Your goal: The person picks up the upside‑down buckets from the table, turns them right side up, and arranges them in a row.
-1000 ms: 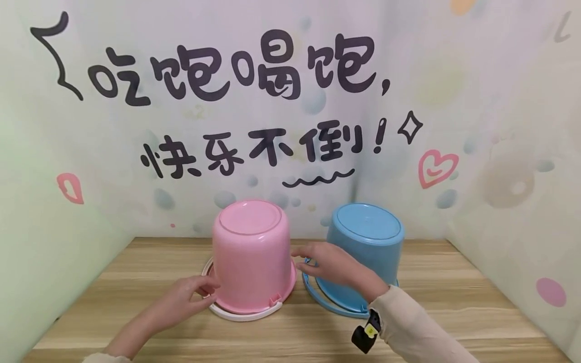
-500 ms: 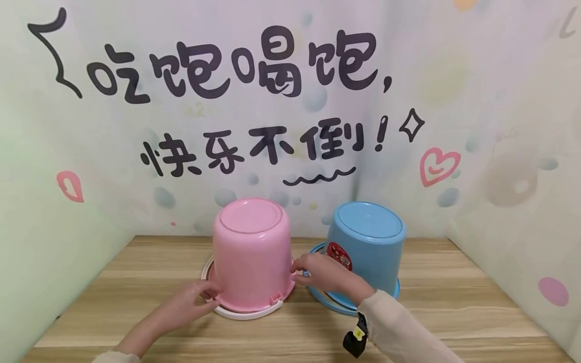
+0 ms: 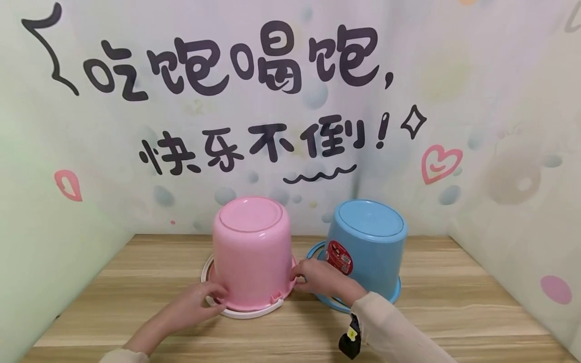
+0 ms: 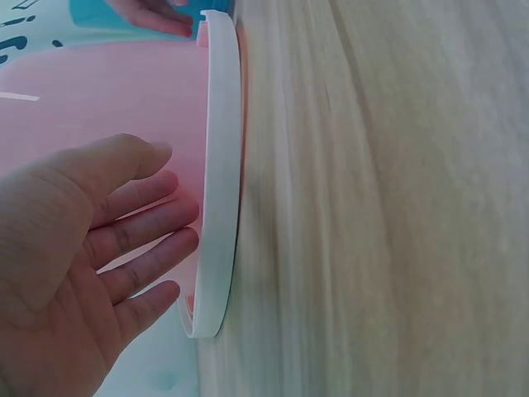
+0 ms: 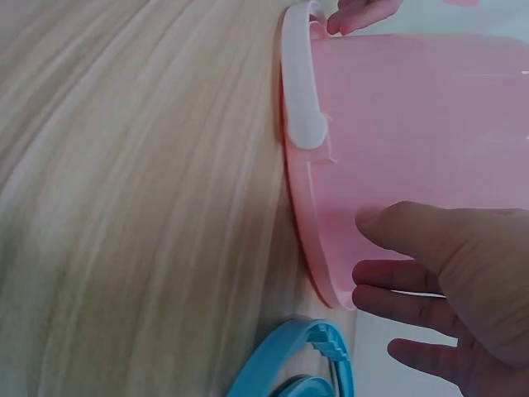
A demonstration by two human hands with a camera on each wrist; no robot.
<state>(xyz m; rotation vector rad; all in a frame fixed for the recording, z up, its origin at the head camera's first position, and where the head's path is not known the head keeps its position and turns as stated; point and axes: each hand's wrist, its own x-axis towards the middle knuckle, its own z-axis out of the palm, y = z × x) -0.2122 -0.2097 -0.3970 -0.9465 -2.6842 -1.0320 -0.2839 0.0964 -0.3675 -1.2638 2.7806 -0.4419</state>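
Note:
A pink bucket [image 3: 251, 257] stands upside down on the wooden table, its white handle [image 3: 247, 315] lying around the rim. At its lower left side is my left hand [image 3: 195, 305], with fingertips right by the rim and the white handle. The left wrist view shows that hand's fingers loosely extended along the pink wall. My right hand [image 3: 322, 279] reaches the bucket's lower right side, between the two buckets. Its thumb and fingers [image 5: 405, 306] are spread and relaxed beside the pink rim in the right wrist view.
To the right, an upside-down blue bucket [image 3: 374, 257] with a red label [image 3: 339, 257] stands close behind my right forearm. Its blue handle [image 5: 285, 351] lies on the table [image 3: 150, 262]. A printed curtain [image 3: 268, 111] hangs behind the buckets.
My right hand has moved down and slightly left, to the pink bucket's rim, uncovering the blue bucket's label. My left hand has come slightly lower and rightward. The pink bucket has stayed put.

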